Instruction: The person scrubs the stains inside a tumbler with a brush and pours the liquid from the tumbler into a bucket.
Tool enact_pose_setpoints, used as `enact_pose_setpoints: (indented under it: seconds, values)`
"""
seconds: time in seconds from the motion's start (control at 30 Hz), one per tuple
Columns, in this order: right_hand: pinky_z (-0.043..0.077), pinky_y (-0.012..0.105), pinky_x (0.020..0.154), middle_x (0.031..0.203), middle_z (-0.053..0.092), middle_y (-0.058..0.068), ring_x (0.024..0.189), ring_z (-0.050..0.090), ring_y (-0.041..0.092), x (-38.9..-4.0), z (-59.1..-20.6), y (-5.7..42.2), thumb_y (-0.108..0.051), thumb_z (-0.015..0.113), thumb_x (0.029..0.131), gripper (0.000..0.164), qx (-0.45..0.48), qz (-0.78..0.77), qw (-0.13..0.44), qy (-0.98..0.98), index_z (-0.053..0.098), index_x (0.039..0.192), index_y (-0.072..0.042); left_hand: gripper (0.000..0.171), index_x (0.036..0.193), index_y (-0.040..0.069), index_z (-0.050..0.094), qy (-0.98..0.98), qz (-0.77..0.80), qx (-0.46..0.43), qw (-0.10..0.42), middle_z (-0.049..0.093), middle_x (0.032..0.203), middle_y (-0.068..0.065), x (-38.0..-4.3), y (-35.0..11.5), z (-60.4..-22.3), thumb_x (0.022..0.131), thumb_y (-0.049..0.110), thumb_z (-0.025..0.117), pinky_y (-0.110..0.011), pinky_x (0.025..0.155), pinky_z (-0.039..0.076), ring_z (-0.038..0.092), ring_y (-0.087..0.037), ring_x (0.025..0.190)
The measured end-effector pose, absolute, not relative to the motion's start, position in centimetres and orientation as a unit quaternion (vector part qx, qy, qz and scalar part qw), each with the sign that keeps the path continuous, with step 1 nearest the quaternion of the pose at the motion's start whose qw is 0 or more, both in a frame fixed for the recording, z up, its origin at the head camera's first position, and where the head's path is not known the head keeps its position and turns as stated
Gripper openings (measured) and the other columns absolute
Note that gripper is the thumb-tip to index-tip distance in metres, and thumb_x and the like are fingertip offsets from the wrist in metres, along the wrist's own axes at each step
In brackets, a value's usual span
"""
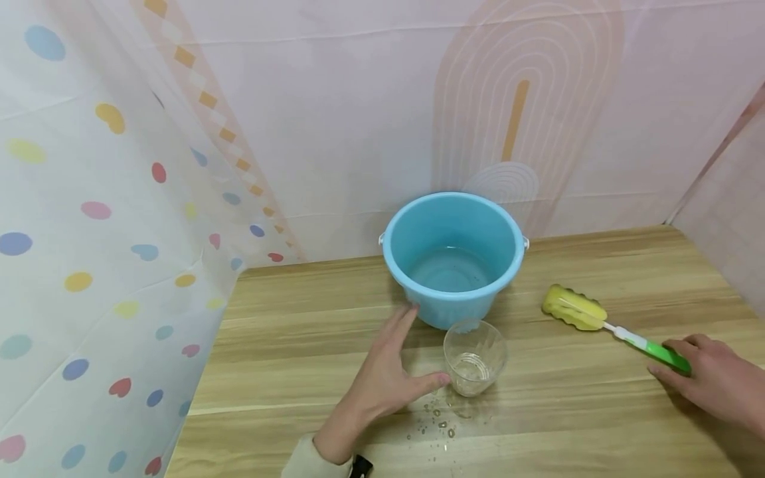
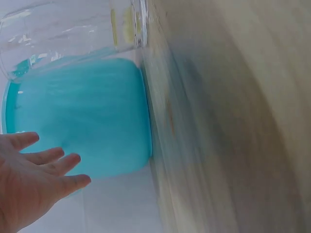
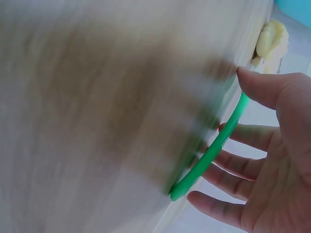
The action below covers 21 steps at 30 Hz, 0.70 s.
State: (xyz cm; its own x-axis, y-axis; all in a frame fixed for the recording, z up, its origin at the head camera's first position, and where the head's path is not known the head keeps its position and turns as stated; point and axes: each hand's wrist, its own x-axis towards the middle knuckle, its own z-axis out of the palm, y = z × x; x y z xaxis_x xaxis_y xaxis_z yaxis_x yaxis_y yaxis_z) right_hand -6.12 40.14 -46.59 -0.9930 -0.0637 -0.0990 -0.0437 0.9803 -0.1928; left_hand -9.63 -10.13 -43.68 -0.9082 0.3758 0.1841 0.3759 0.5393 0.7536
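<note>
A clear glass cup (image 1: 475, 358) stands upright on the wooden table, just in front of a light blue bucket (image 1: 448, 309) with some water inside. Beside the cup is my left hand (image 1: 388, 378), its fingers spread and its thumb close to the glass; whether it touches cannot be told. In the left wrist view these fingers (image 2: 60, 156) are apart and hold nothing. At the right lies a bottle brush (image 1: 648, 346) with a yellow sponge head and green handle. My right hand (image 1: 714, 378) is at that handle (image 3: 214, 148), thumb and fingers loosely spread about it without a closed grip.
Water drops (image 1: 442, 425) dot the wooden table (image 1: 287, 358) in front of the cup. A patterned cloth (image 1: 335, 133) hangs behind the bucket, and a dotted cloth (image 1: 119, 285) hangs along the left side.
</note>
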Motion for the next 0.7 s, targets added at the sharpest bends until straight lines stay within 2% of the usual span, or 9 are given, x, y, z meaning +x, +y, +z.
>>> enact_pose_setpoints:
  seconds: [0.23, 0.37, 0.7]
  values:
    - [0.054, 0.05, 0.059, 0.092, 0.063, 0.028, 0.074, 0.064, 0.035, -6.4, -46.8, 40.4, -0.022, 0.081, 0.092, 0.046, -0.045, -0.099, 0.044, 0.993, 0.066, 0.111, 0.018, 0.11, 0.163, 0.018, 0.037, -0.861, -0.441, -0.252, 0.004, 0.036, 0.166, -0.002, -9.4, -9.3, -43.9, 0.074, 0.056, 0.091, -0.055, 0.119, 0.034, 0.033, -0.024, 0.152]
    - [0.055, 0.051, 0.059, 0.091, 0.063, 0.027, 0.073, 0.065, 0.034, -6.3, -47.1, 40.6, -0.018, 0.082, 0.09, 0.043, -0.044, -0.093, 0.041, 0.994, 0.066, 0.11, 0.017, 0.11, 0.161, 0.017, 0.039, -0.858, -0.44, -0.264, 0.003, 0.039, 0.163, 0.002, -9.4, -8.7, -44.0, 0.073, 0.054, 0.093, -0.051, 0.118, 0.037, 0.036, -0.02, 0.15]
    - [0.055, 0.048, 0.058, 0.085, 0.064, 0.017, 0.069, 0.063, 0.026, -6.1, -46.6, 40.5, -0.012, 0.082, 0.087, 0.035, -0.059, -0.084, 0.035, 0.994, 0.067, 0.105, 0.015, 0.108, 0.158, 0.014, 0.041, -0.846, -0.451, -0.283, -0.014, 0.047, 0.158, -0.001, -9.3, -7.5, -44.1, 0.073, 0.056, 0.092, -0.05, 0.115, 0.042, 0.046, -0.022, 0.144]
